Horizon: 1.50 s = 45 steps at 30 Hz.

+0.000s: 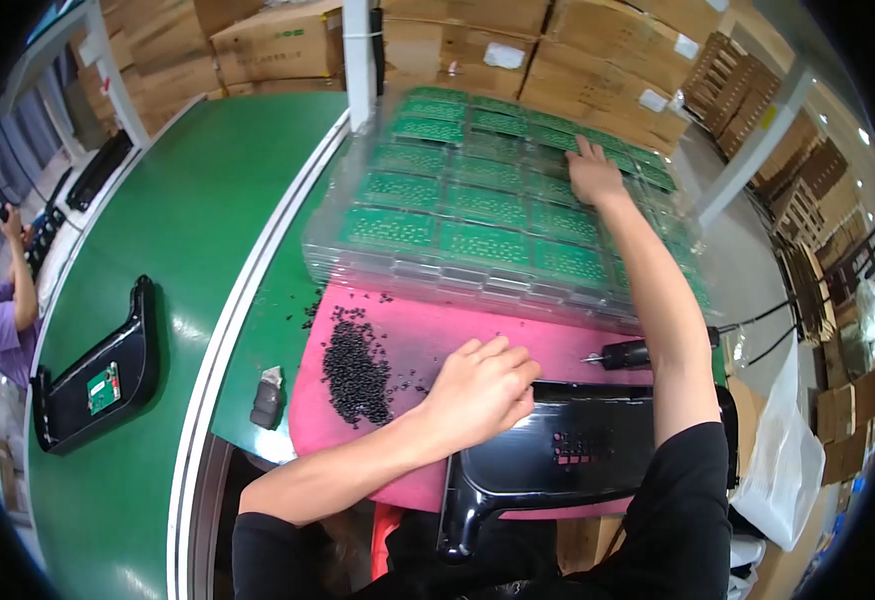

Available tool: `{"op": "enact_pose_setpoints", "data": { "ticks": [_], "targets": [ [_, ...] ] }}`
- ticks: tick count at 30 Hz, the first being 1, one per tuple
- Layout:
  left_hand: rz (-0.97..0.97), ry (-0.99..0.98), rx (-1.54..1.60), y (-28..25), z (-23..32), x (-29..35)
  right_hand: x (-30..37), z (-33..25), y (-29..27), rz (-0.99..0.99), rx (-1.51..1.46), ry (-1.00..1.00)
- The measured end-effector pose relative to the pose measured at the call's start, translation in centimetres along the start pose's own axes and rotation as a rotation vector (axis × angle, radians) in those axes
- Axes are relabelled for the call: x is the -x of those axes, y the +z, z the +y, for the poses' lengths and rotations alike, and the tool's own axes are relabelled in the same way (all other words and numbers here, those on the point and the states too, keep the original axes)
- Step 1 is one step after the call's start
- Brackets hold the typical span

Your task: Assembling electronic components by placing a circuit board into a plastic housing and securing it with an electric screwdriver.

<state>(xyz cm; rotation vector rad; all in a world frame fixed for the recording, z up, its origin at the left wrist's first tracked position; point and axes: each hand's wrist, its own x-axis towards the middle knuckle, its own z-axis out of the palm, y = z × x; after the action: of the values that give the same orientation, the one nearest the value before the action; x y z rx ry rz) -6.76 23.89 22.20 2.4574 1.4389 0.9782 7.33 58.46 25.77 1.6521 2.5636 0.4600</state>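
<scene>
My right hand (595,174) reaches over the stacked clear plastic trays (398,258), its fingers stretched out and touching the green circuit boards (485,204) toward the back. Whether a board is between the fingertips does not show. My left hand (486,388) is closed, fingers curled, above the pink mat (448,330) at the upper left edge of a glossy black plastic housing (548,440). What those fingers hold, if anything, is hidden. A pile of small black screws (356,372) lies left of that hand. Beyond the housing rests a black electric screwdriver (626,355), its tip pointing left.
A second black housing (138,350) with a small green board (104,389) lies on the green conveyor belt (198,190) at left. A small dark block (268,402) sits beside the mat. A person in a purple top (8,330) works at far left. Cardboard boxes (478,50) stand behind.
</scene>
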Motion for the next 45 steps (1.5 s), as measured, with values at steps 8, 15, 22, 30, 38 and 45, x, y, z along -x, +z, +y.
{"op": "enact_pose_setpoints", "data": {
  "ticks": [8,15,22,30,38,45],
  "targets": [
    [-0.003,0.016,0.008,-0.2,-0.9,-0.5,0.6,1.2,1.4,0.264,0.255,-0.05],
    [0.108,-0.055,0.081,-1.8,-1.0,-0.4,12.8,-0.7,-4.6,0.522,-0.534,-0.398],
    [0.316,-0.114,0.568,-2.1,1.4,-1.4,31.7,-2.0,-10.7,-0.247,-1.638,-0.543],
    [-0.453,-0.16,0.787,-6.0,6.0,-1.3,36.8,0.3,-9.6,0.619,-0.735,-0.538],
    [-0.837,0.058,0.674,-4.8,6.4,-0.7,41.2,0.0,-8.6,0.195,-0.857,-0.484],
    [-0.65,0.032,0.868,-2.6,3.8,0.3,42.3,0.4,-7.3,-0.026,-1.204,-0.358]
  ]
}}
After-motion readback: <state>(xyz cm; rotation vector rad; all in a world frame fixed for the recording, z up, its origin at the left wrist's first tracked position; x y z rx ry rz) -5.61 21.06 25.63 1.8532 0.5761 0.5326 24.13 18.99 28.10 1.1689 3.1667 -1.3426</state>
